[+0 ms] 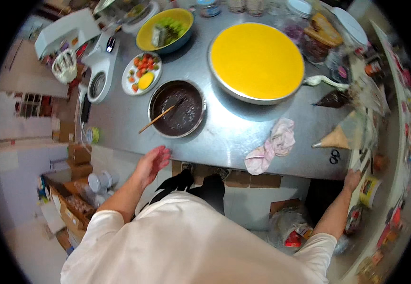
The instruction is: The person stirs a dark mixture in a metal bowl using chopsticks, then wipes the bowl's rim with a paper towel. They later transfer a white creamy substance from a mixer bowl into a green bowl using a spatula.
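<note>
My left hand (154, 162) is at the front edge of the steel table (219, 145), fingers apart and nothing in it. Just beyond it stands a metal bowl of dark, glossy mixture (187, 117) with a wooden stick (157, 119) leaning in it. My right hand (353, 178) reaches to the table's right front corner, beside several slim tools (366, 159); its fingers are partly hidden, and whether it grips one is unclear. A round yellow-topped disc (257, 60) on a raised stand fills the back middle. A crumpled pinkish cloth (271, 147) lies near the front edge.
A plate of cut strawberries (142, 72), a yellow bowl of green fruit (164, 30) and a white kitchen scale (100, 81) stand at the left. Filled piping bags (337, 136) and black-handled scissors (334, 156) lie at the right. Cardboard boxes (79, 156) stand beyond the left side.
</note>
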`<state>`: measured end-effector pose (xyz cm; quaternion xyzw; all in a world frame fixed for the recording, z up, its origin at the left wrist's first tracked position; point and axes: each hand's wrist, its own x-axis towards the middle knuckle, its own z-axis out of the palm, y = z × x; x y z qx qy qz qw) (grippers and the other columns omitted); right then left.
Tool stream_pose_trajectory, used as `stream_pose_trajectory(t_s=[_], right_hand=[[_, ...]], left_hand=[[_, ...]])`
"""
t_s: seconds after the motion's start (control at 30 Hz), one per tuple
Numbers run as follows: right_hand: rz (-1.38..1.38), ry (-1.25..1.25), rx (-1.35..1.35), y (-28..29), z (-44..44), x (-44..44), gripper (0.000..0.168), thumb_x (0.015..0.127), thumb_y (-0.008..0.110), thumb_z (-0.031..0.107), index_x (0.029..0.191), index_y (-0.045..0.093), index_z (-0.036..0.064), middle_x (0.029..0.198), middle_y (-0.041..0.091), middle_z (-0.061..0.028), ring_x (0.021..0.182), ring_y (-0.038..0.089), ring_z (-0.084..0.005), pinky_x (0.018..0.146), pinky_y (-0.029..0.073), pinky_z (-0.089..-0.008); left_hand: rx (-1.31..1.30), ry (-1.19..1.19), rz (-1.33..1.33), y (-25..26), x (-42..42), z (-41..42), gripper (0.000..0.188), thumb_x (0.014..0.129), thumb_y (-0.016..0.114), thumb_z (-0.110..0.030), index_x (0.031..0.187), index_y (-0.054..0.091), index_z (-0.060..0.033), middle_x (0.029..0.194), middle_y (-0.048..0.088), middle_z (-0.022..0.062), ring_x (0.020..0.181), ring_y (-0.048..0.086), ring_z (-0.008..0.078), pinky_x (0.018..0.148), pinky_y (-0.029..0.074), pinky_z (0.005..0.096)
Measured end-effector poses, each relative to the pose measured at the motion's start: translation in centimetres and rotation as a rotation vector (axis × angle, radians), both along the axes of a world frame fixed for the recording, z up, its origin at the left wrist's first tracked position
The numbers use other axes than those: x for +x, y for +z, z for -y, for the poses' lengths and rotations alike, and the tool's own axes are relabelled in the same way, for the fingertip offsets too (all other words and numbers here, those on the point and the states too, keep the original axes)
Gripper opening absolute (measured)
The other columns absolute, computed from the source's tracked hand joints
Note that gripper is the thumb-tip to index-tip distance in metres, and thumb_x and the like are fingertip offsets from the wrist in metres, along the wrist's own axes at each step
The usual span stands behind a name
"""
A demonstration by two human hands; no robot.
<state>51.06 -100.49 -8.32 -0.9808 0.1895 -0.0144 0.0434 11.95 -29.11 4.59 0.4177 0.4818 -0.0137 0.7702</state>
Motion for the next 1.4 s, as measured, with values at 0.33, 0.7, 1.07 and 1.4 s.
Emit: stream_pose_trajectory(t_s=[0.33, 0.7, 1.07, 1.4], right_hand=[[0.17, -0.043, 0.826, 6.7, -9.5, -17.7, 0.027, 0.095, 0.055, 0.029, 0.106, 0.05, 0.005, 0.066, 0.048, -0.001, 0.045, 0.046, -0.0104, 0.037, 0.039, -0.0251], [-0.405, 0.834, 0.794, 12.5, -41.8, -22.8, 0.035, 0.091, 0.061, 0.025, 0.116, 0.057, 0.0, 0.094, 0.066, -0.0219, 0.084, 0.067, -0.0339, 0.074, 0.051, -0.0371], [-0.255, 0.954, 0.634, 10.5, -47.2, -18.3, 0.043, 0.091, 0.062, 0.031, 0.118, 0.06, -0.002, 0.106, 0.065, -0.025, 0.098, 0.065, -0.0367, 0.084, 0.05, -0.0374], [-0.324, 0.765, 0.664, 11.7, -46.4, -28.3, 0.042, 0.09, 0.064, 0.027, 0.116, 0.06, -0.006, 0.092, 0.067, -0.0245, 0.083, 0.067, -0.0299, 0.074, 0.052, -0.035]], left_hand=[[-0.025, 0.221, 0.247, -4.0, 2.3, 0.3, 0.02, 0.101, 0.044, -0.018, 0.113, 0.048, -0.0026, 0.112, 0.059, 0.0101, 0.103, 0.06, 0.0213, 0.093, 0.051, 0.0363], [0.171, -0.122, 0.085, -2.3, 2.4, -7.9, 0.024, 0.094, 0.039, -0.012, 0.115, 0.049, -0.0069, 0.093, 0.064, 0.0062, 0.068, 0.063, 0.0142, 0.064, 0.057, 0.0293], [0.366, -0.295, 0.095, -3.7, 4.4, -14.8, 0.011, 0.092, 0.044, -0.017, 0.092, 0.051, -0.0087, 0.069, 0.054, -0.0003, 0.051, 0.051, 0.0085, 0.047, 0.045, 0.0234], [0.348, -0.168, 0.122, -2.3, 5.1, -12.6, 0.007, 0.09, 0.046, -0.013, 0.091, 0.048, -0.0064, 0.066, 0.055, 0.0036, 0.045, 0.052, 0.0115, 0.041, 0.047, 0.0265]])
